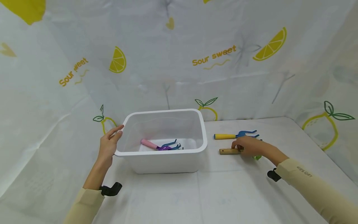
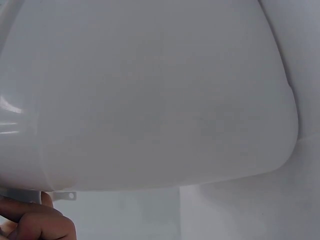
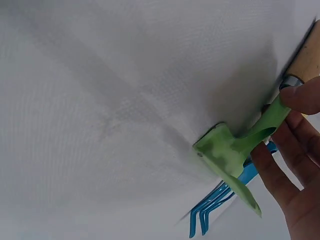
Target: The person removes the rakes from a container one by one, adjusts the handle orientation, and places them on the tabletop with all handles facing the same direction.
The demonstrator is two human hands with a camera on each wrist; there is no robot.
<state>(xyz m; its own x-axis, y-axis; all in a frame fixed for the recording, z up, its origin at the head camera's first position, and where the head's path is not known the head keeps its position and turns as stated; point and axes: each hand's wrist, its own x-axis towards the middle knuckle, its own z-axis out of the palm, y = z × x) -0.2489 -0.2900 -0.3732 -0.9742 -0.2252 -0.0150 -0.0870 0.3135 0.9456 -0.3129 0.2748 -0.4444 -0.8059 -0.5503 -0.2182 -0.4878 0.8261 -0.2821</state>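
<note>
Your left hand grips the left rim of the white bin, thumb and fingers apart with the rim between them. The left wrist view is mostly bin wall, with your curled fingers at the rim in one corner.

Your right hand is narrow: you've got the green tool by its neck, thumb on one side near the metal collar, fingers on the other. Its wooden handle points left, green head to the right, partly hidden under your hand in the head view. Can't tell whether it's fully on the table or slightly lifted. It's right of the bin, well apart from your left hand.

Just far of it lies the yellow-handled fork, handle left, blue tines right, some of it behind your right hand.

Inside the bin: a pink-handled fork, purple neck, blue tines to the right, handle to the left; near rim cuts off part of the view.

Bin sits upright on the table's left half. Behind it, a white lemon-print sheet covers the far side. You've got beige sleeves.
</note>
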